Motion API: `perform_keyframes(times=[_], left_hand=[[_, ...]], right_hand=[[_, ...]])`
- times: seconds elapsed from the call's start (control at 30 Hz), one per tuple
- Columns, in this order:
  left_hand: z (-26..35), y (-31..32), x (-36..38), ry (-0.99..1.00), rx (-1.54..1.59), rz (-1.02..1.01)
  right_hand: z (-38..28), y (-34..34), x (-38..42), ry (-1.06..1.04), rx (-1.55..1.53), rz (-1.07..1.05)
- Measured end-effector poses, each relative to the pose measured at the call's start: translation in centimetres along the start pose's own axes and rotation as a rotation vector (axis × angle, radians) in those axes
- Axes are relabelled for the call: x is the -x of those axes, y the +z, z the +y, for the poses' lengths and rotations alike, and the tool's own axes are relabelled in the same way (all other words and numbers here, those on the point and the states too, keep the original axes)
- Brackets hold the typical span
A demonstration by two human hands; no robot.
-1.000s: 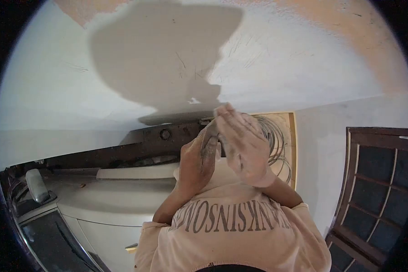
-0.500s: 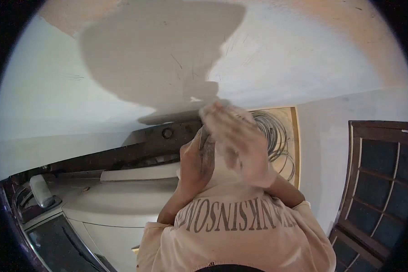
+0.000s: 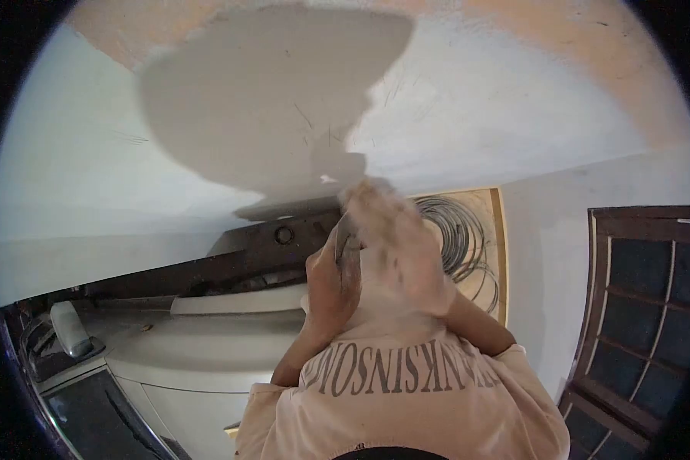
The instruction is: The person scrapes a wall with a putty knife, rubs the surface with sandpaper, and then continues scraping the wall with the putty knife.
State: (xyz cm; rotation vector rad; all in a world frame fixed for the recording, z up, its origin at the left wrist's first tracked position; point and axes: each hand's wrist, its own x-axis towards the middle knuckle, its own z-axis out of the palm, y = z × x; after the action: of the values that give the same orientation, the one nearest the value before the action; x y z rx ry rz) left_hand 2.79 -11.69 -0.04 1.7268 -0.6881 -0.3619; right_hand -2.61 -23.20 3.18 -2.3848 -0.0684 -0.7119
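Grey piece [image 3: 347, 231] is clasped in the grip of the left hand [image 3: 330, 285]; beside it, the right hand [image 3: 402, 249] is blurred, its grip I cannot tell. Step seems rubbing; next move needs steady left grip.

The left hand [image 3: 332, 280], greyish about the thumb, is raised just beside the motion-blurred right hand [image 3: 402, 249], before a lettered shirt [image 3: 406, 414]. Coiled cable [image 3: 454, 239] shows beyond them, below a wall [image 3: 483, 115] bearing a dark shadow [image 3: 268, 100].
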Motion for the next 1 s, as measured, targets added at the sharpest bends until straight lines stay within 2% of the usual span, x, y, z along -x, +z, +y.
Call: perform_keyframes(times=[0.03,0.07,0.13,0.17,0.23,0.27,0.3,0.33,0.37,0.43,0.47,0.53,0.57,0.63,0.67,0.73,0.77,0.8,0.9,0.93,1.0], left_hand=[[-0.3,0.0,0.1,0.063,0.005,0.018],[-0.3,-0.2,0.6,-0.046,-0.001,-0.009],[1.5,-0.6,-0.1,-0.239,-0.011,-0.049],[1.1,-0.3,-0.2,-0.066,0.045,0.002],[-0.5,0.5,-0.2,0.274,0.150,0.095],[-1.0,0.5,0.1,0.278,0.202,0.105],[-0.6,0.6,0.3,0.150,0.234,0.107],[-0.1,0.9,0.1,0.035,0.270,0.115],[0.2,1.1,-0.2,-0.078,0.309,0.127],[-1.0,1.0,0.9,-0.060,0.476,0.078],[-2.3,1.0,2.1,-0.036,0.569,0.061],[-2.4,0.3,2.3,0.028,0.519,0.052],[-2.4,0.2,1.3,0.076,0.377,0.060],[-3.8,0.3,1.4,0.121,0.166,0.056],[-5.1,0.4,3.1,0.104,0.095,0.040],[-6.1,0.4,5.1,-0.056,0.195,0.059],[-2.5,-0.1,2.9,-0.183,0.368,0.104],[-0.6,-0.2,1.6,-0.305,0.542,0.148],[-1.6,0.3,2.3,-0.276,0.585,0.203],[-2.1,0.4,2.5,-0.264,0.597,0.217],[-2.6,0.6,2.1,-0.211,0.637,0.254]], right_hand=[[-0.3,0.3,0.2,-0.040,-0.044,0.001],[-0.2,0.1,-0.1,-0.127,-0.067,0.007],[0.8,0.4,-0.3,0.060,-0.065,0.073],[1.2,0.4,-0.7,0.139,-0.059,0.108],[0.0,-0.2,-1.3,-0.015,0.023,0.061],[-0.3,-0.4,-1.5,-0.076,0.003,0.046],[-0.4,-0.5,-1.7,-0.138,-0.015,0.033],[-0.1,-0.6,-2.1,-0.009,0.001,0.091],[-0.2,-0.4,-1.9,-0.029,-0.035,0.042],[-0.5,0.3,-1.2,-0.064,-0.107,-0.057],[-0.9,0.8,-1.4,-0.147,-0.145,0.002],[0.4,1.2,-1.7,0.002,-0.124,0.009],[1.0,1.3,-2.0,0.065,-0.110,0.014],[-0.8,1.7,-1.9,-0.114,-0.160,-0.048],[-1.6,1.9,-1.7,-0.193,-0.191,-0.083],[0.2,2.2,-1.8,-0.001,-0.147,-0.034],[1.1,2.4,-2.0,0.081,-0.117,-0.008],[0.6,2.6,-1.9,0.007,-0.098,0.017],[-1.8,2.2,-2.2,-0.193,-0.132,-0.131],[-1.2,2.4,-2.3,-0.068,-0.066,-0.048],[-1.4,2.5,-2.1,-0.093,-0.074,-0.074]])
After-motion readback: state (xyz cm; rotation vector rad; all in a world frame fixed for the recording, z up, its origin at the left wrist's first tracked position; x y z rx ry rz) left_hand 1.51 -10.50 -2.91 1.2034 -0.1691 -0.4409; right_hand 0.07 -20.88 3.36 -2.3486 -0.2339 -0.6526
